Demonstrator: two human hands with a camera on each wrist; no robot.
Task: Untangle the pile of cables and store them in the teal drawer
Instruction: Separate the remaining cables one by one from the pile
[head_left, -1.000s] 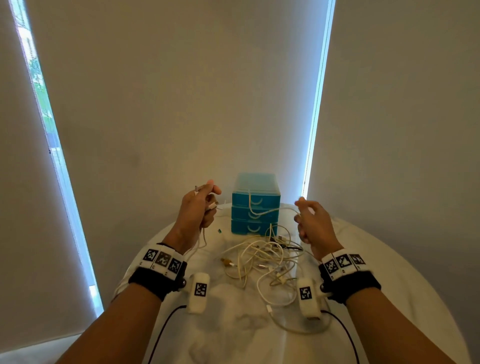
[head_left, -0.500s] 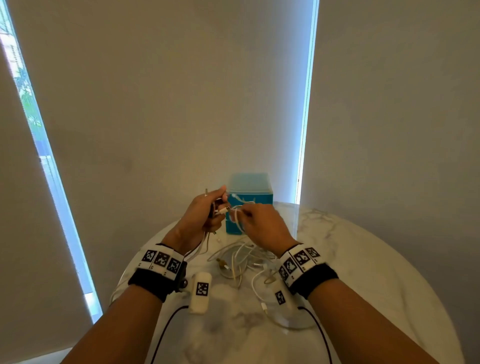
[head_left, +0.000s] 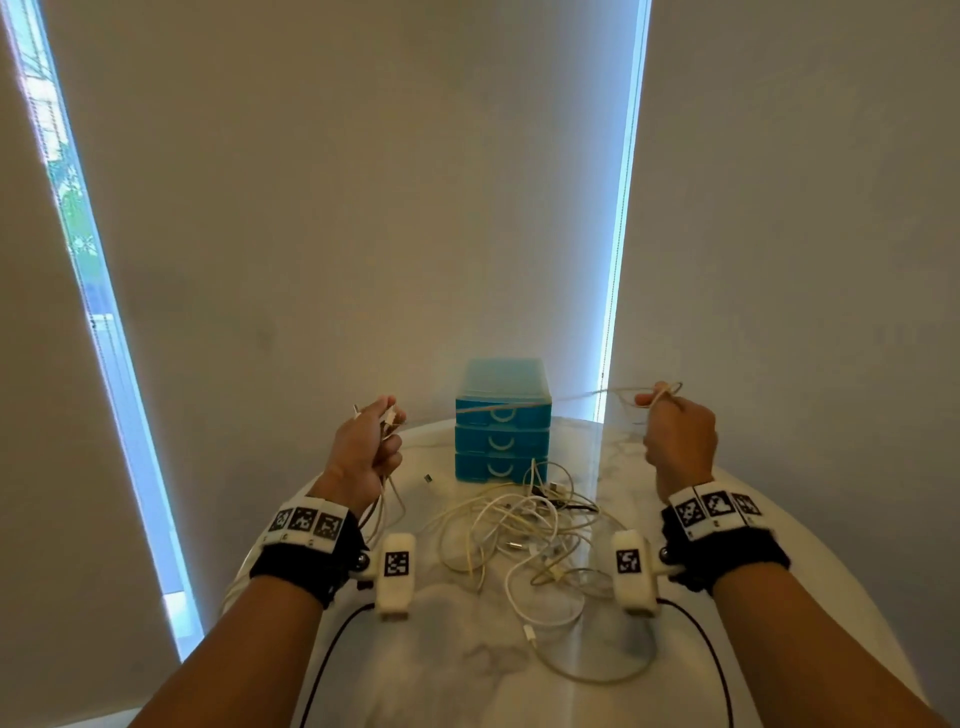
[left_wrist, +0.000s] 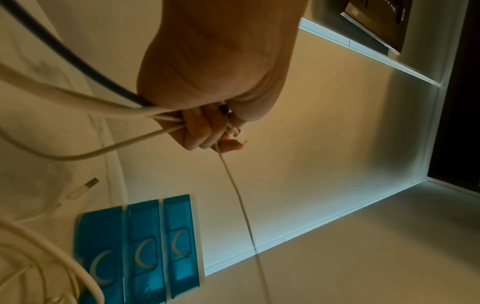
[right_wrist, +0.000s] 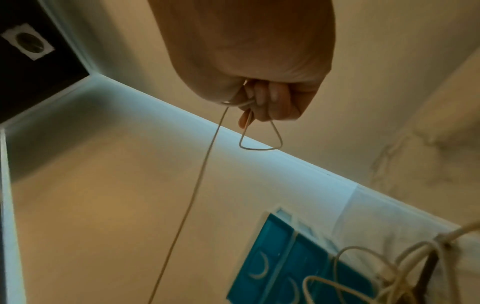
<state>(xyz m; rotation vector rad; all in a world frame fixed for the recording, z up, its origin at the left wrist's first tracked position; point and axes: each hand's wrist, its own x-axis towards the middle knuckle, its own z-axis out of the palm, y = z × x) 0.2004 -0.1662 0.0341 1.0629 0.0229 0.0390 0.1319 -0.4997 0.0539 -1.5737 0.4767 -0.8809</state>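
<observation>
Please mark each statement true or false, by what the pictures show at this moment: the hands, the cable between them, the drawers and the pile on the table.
1. The left hand grips several cables at once. True.
2. The right hand is empty. False: it pinches a thin cable, with a small loop sticking out past the fingers.
3. That thin cable stretches between the two hands, passing in front of the teal drawer unit. True.
4. One teal drawer is pulled open. False: all three are closed.
5. The cable pile lies on the table. True.

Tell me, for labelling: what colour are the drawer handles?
White, on the teal drawer unit; left wrist view shows them best.
</observation>
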